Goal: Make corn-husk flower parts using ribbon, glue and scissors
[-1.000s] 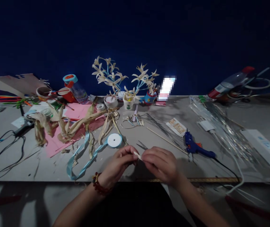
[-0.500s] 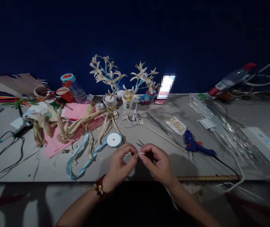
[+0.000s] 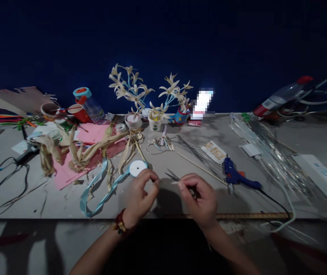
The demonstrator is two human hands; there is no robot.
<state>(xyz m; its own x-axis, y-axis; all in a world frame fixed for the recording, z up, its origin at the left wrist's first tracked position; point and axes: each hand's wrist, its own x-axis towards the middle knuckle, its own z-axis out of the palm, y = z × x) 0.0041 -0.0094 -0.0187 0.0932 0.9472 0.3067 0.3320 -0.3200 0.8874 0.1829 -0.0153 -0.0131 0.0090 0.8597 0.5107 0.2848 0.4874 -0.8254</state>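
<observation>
My right hand (image 3: 199, 198) pinches a small pale strip (image 3: 175, 182), which looks like corn husk, between thumb and forefinger. My left hand (image 3: 143, 196) is a short way to the left with its thumb and forefinger curled together; whether anything is between them is too small to see. Just beyond the right fingertips are the dark blades of a pair of scissors (image 3: 171, 175), their handles hidden behind that hand. A white spool (image 3: 138, 167) with light blue ribbon (image 3: 101, 205) trailing from it lies beyond my left hand.
At right lie a blue glue gun (image 3: 235, 175) and thin wires (image 3: 197, 151). Dried corn husks (image 3: 94, 152) cover pink paper (image 3: 61, 177) at left. Husk flowers (image 3: 133, 91) stand in cups (image 3: 154, 124) at the back. A bottle (image 3: 278, 100) leans at far right.
My hands have come apart: the left moved left, the right moved right with the pale strip. More of the scissor blades shows now.
</observation>
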